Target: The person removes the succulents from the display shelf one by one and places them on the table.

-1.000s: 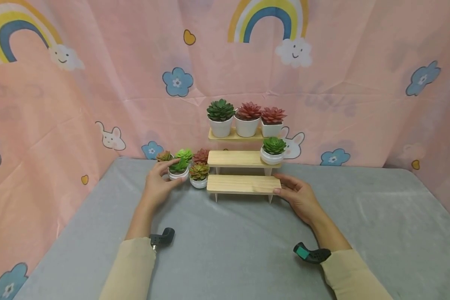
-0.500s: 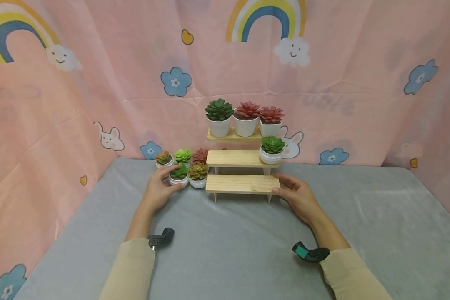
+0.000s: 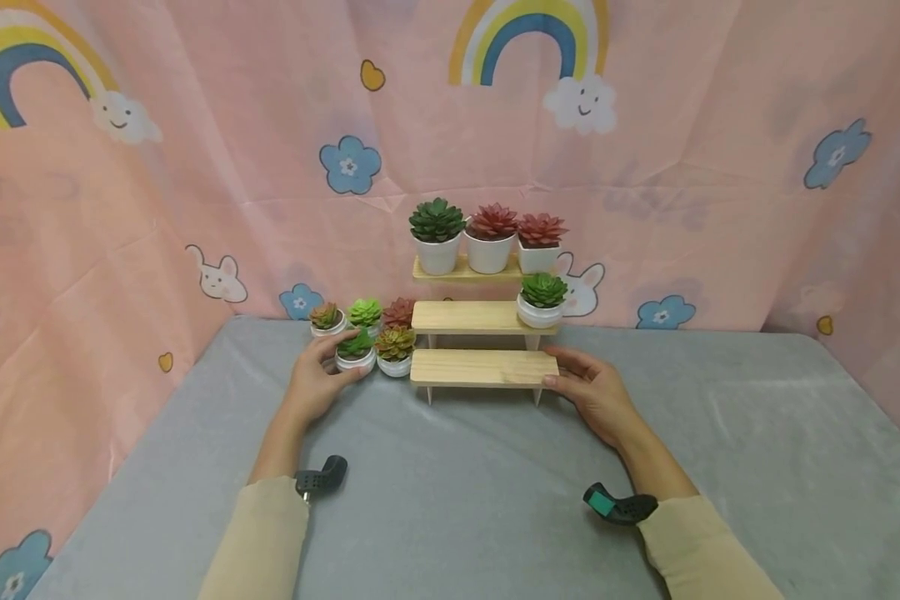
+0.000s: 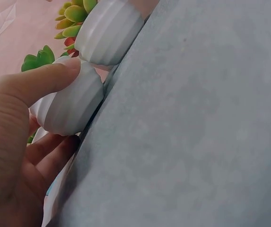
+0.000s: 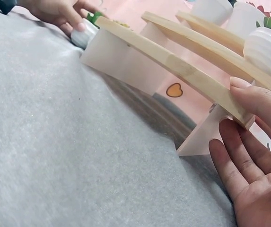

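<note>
In the head view my left hand holds a small green succulent in a white ribbed pot between thumb and fingers. In the left wrist view this pot stands on the cloth, close beside another white ribbed pot. My right hand grips the right end of the lowest wooden shelf. The right wrist view has the thumb on top of that board, with the fingers below and beside its end. One green succulent sits at the right end of the middle shelf.
On the top shelf stand a dark green succulent and two red ones, in white pots. Left of the stand are a yellow-red succulent, a bright green one, an orange-green one and a red one. Grey cloth covers the table.
My left hand and its green succulent have come slightly down and nearer, uncovering the orange-green succulent behind. The right hand keeps its place on the shelf end. The head view has shifted slightly.
</note>
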Demonstrator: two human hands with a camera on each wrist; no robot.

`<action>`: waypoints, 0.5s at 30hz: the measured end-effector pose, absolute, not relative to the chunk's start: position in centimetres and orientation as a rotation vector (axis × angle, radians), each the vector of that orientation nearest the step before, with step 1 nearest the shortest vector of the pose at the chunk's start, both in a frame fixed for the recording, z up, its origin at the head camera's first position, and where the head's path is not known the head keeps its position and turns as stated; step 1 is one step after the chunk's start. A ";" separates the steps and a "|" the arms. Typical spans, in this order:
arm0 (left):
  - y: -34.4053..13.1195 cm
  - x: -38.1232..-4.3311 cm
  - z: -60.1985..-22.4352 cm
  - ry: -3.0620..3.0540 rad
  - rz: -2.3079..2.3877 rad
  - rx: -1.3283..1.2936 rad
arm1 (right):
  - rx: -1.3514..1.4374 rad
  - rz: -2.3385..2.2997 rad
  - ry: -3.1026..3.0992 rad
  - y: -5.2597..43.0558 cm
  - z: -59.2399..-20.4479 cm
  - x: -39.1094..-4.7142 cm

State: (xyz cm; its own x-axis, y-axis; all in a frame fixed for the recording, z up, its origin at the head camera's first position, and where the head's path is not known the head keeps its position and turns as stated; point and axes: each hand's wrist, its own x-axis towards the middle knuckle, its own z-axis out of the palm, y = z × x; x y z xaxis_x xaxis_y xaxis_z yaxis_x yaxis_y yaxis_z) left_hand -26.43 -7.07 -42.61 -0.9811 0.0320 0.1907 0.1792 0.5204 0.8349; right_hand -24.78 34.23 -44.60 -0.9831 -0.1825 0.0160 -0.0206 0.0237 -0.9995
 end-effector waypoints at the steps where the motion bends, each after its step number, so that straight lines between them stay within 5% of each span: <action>1: -7.1 -26.4 -42.7 -2.603 -1.464 -0.180 | -0.216 -2.108 2.158 34.2 -44.6 -24.8; 15: -7.2 -26.7 -43.2 -2.551 -1.502 -0.229 | -0.234 -2.100 2.158 34.2 -44.4 -24.7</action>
State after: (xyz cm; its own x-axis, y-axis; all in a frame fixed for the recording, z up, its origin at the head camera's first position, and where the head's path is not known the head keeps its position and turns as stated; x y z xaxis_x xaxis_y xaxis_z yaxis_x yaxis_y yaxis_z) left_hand -26.72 -7.23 -43.22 -0.9733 0.0444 0.2251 0.2184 0.4801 0.8496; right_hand -24.67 34.19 -44.42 -0.9806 -0.1949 0.0208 -0.0260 0.0245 -0.9994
